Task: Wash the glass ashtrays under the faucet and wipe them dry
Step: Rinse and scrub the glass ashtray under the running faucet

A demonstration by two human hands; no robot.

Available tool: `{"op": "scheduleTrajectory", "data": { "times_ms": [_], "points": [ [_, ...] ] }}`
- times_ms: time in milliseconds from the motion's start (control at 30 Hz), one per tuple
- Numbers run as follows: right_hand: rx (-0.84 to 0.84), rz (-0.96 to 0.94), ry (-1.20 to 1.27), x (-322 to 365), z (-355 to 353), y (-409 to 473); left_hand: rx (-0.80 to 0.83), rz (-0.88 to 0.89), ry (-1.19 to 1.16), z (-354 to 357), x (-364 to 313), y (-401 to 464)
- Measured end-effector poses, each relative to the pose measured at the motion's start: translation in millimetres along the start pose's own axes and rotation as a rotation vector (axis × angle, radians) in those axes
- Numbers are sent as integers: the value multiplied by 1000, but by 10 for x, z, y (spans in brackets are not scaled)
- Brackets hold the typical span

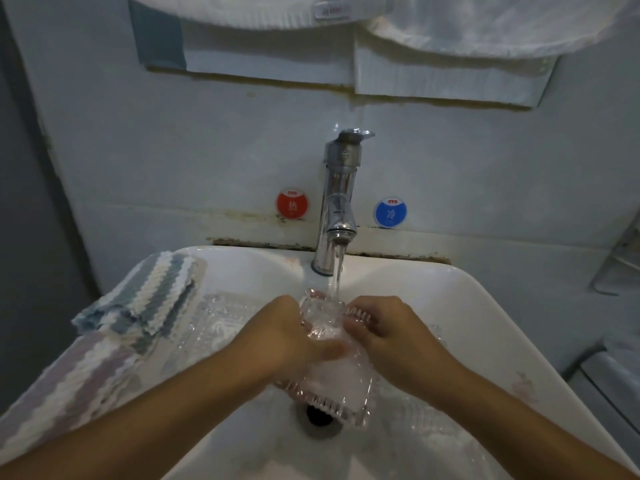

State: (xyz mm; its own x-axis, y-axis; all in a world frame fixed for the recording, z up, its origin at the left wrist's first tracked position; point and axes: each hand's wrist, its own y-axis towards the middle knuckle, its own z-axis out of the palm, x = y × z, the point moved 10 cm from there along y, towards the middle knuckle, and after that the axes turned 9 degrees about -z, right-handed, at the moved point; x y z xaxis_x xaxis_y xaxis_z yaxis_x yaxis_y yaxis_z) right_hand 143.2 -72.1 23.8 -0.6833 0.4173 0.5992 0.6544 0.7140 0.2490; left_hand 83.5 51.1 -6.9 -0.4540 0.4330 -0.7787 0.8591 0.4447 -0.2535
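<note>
While water runs from the faucet (337,206), both hands grip one glass ashtray (332,368).
Left hand (294,334) at nine o'clock, right hand (391,327) at three; striped cloth (152,299) on sink (467,306) rim.

We see a clear ribbed glass ashtray (332,386) over the white ceramic sink (450,306). On the sink's left edge lies a cloth with wavy blue, grey and white stripes (152,299). The faucet (337,202) is shiny chrome, flanked by a round red sticker (292,204) and a round blue sticker (390,212).
</note>
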Motion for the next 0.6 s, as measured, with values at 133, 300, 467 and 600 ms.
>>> {"op": "scheduleTrajectory", "data": {
  "times_ms": [133, 300, 467, 600],
  "points": [
    [15, -24, -25, 54, 42, -8, -154, -13, 214, -154, -43, -17],
    [-10, 32, -47, 14, -21, -15, -86, 104, 141, -64, -148, -66],
    [-11, 141, -62, -72, -43, -34, -59, 140, 46, -26, -196, -97],
    [19, 162, -135, -36, -68, -79, -192, 236, 293, -120, -301, -89]
  ]
}}
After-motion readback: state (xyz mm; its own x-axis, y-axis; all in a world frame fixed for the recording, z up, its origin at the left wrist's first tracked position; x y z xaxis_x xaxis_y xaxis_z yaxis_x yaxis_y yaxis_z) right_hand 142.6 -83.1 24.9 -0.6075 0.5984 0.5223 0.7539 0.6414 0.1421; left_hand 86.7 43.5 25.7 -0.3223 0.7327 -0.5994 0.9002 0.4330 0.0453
